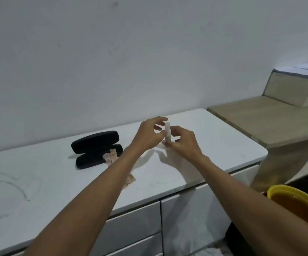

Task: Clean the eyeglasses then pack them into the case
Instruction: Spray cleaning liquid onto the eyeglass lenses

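**Cleaner bottle in both hands; eyeglasses idle at far left**

Nearest the camera, two bare forearms reach forward over the white tabletop (195,163). The right hand (183,143) grips the lower part of a small white bottle (167,131), fingers curled round it, and holds it upright above the tabletop. The left hand (149,134) is at the bottle's upper end, thumb and fingertips closing on the top; whether they actually pinch the cap cannot be told through the blur.

The eyeglasses (5,183), clear-framed and faint against the white surface, lie near the left edge of the view, well apart from both hands. The left hand is the nearer one to them. Their long axis cannot be read reliably.

The black case (97,149) lies open between the eyeglasses and the hands, its length running roughly left to right. A pale cloth (112,157) drapes from the case onto the tabletop under the left forearm.

Judgement: the bottle is being opened or readied; cleaning has not begun. The next reach goes leftward, past the case. A yellow basin (297,204) stands below right.
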### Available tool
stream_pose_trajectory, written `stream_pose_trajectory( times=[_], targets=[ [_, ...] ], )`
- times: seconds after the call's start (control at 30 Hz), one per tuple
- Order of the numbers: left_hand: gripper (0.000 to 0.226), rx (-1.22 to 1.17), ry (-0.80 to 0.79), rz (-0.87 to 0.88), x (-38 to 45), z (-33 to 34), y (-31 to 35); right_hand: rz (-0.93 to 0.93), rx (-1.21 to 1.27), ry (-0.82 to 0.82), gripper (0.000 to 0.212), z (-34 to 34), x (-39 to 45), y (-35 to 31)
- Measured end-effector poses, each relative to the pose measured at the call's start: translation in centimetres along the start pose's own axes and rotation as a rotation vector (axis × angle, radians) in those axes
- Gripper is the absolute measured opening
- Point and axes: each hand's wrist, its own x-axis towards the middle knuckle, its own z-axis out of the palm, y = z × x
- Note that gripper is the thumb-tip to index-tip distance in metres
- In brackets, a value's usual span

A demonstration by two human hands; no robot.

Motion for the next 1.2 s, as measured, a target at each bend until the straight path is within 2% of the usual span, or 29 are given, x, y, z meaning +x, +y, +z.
stream_pose_trajectory(
  times=[0.2,0.37,0.53,0.63,0.77,0.97,1.2],
  targets=[
    [0.020,-0.063,0.137,0.008,-0.3,1.5,0.3,0.021,-0.034,-0.009,0.015,1.1,0.1,1.0],
    [0.008,-0.170,0.223,-0.047,0.3,1.7,0.9,0.027,-0.069,0.010,0.016,1.2,0.3,1.3],
    [0.014,-0.313,0.336,-0.107,0.9,0.8,0.8,0.035,-0.106,0.000,0.019,1.5,0.3,1.4],
    [0.019,-0.243,0.313,-0.138,0.4,0.6,-0.1,0.041,-0.120,0.005,0.020,1.6,0.4,1.4],
    [0.012,-0.131,0.230,-0.200,-1.3,1.0,-1.4,0.052,-0.129,0.005,0.022,1.7,0.4,1.4],
    [0.014,-0.123,0.156,-0.293,-2.5,1.8,-2.7,0.063,-0.168,-0.003,0.021,1.8,0.6,1.2],
    [0.027,-0.030,0.087,-0.313,-2.9,1.8,-3.8,0.079,-0.177,-0.007,0.018,2.1,0.5,1.1]
  ],
)
